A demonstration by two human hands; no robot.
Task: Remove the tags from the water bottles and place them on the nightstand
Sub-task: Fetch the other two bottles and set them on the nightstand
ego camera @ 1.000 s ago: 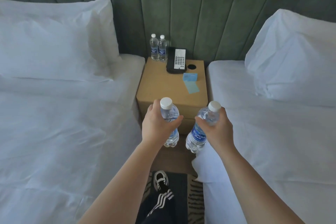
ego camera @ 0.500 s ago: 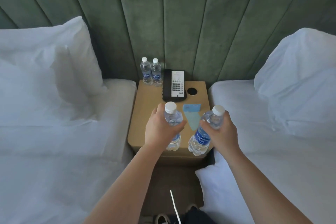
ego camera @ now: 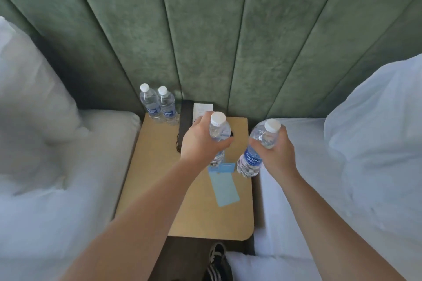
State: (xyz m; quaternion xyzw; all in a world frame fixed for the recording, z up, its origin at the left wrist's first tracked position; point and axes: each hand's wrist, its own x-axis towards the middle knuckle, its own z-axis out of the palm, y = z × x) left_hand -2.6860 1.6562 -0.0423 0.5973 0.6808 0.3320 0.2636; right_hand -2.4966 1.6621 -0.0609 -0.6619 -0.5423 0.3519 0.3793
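My left hand (ego camera: 201,141) grips a clear water bottle (ego camera: 218,131) with a white cap, held upright above the middle of the wooden nightstand (ego camera: 155,175). My right hand (ego camera: 277,150) grips a second bottle (ego camera: 253,157) with a blue label, tilted, over the nightstand's right edge. Two more capped bottles (ego camera: 157,105) stand side by side at the nightstand's back left corner. Two light blue paper tags (ego camera: 225,187) lie flat on the nightstand below the held bottles.
A black phone (ego camera: 186,118) sits at the back of the nightstand, partly hidden by my left hand. White beds with pillows flank the nightstand on the left (ego camera: 57,166) and right (ego camera: 342,166). A green padded headboard (ego camera: 205,29) rises behind. My shoe (ego camera: 217,262) shows on the floor.
Both hands carried their bottles forward, from in front of the nightstand to above its top. My view came closer and now looks down on the nightstand.
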